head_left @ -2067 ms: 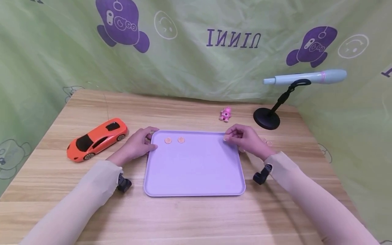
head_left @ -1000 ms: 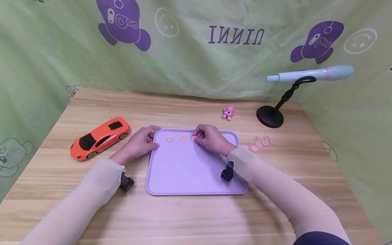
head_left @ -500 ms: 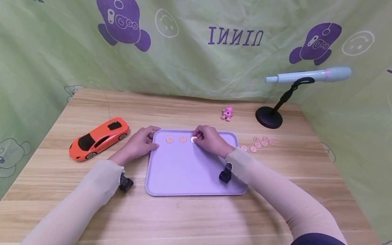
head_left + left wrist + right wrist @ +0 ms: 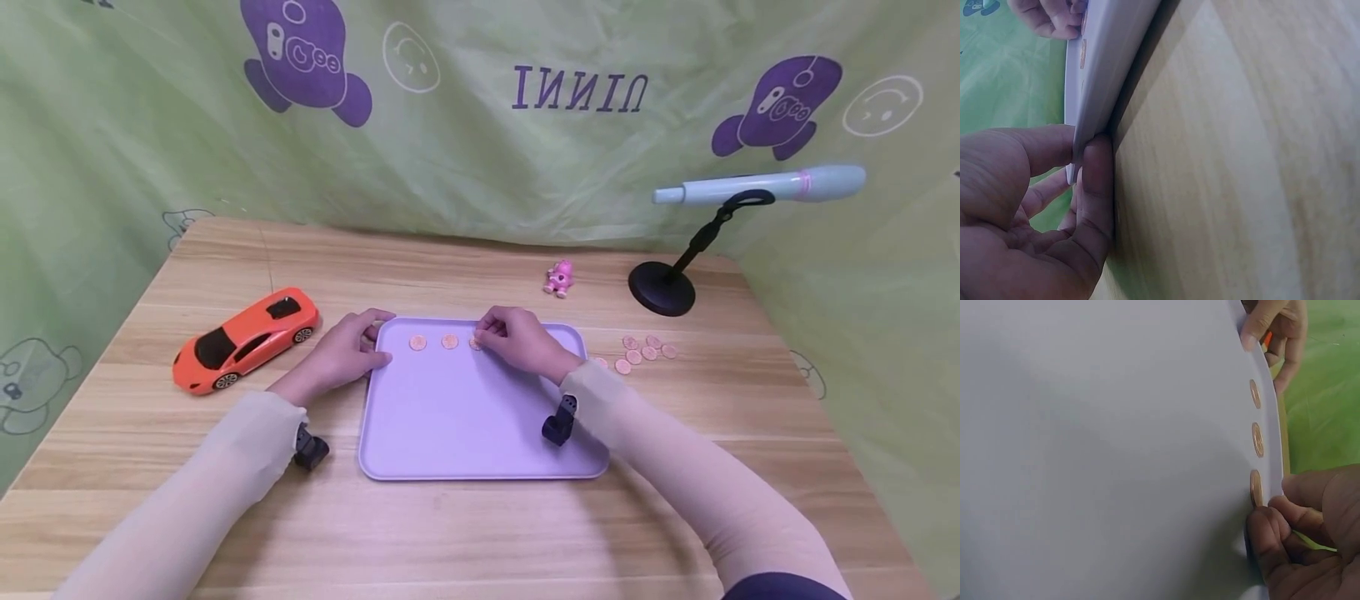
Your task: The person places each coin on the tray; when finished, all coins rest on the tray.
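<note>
A lilac tray (image 4: 480,425) lies on the wooden table. My left hand (image 4: 348,350) grips its far left corner; the left wrist view has the thumb and fingers on both sides of the rim (image 4: 1094,94). Inside the far edge, two copper coins, one (image 4: 417,342) nearer the corner and another (image 4: 449,342) beside it, lie flat in a row. At the row's right end my right hand (image 4: 525,342) holds a third coin (image 4: 1255,487) by its edge, down at the tray surface. The fingertips partly cover this coin.
Several loose coins (image 4: 633,357) lie right of the tray, one partly behind the right wrist. An orange toy car (image 4: 247,340) sits at left, a pink figurine (image 4: 558,278) behind the tray. A blue microphone (image 4: 765,185) rests on a black stand (image 4: 662,288) at back right.
My right hand has carried a coin from the tray's far right corner leftward to the row, then stayed there, shifting the coin slightly. The left hand keeps its grip on the tray corner.
</note>
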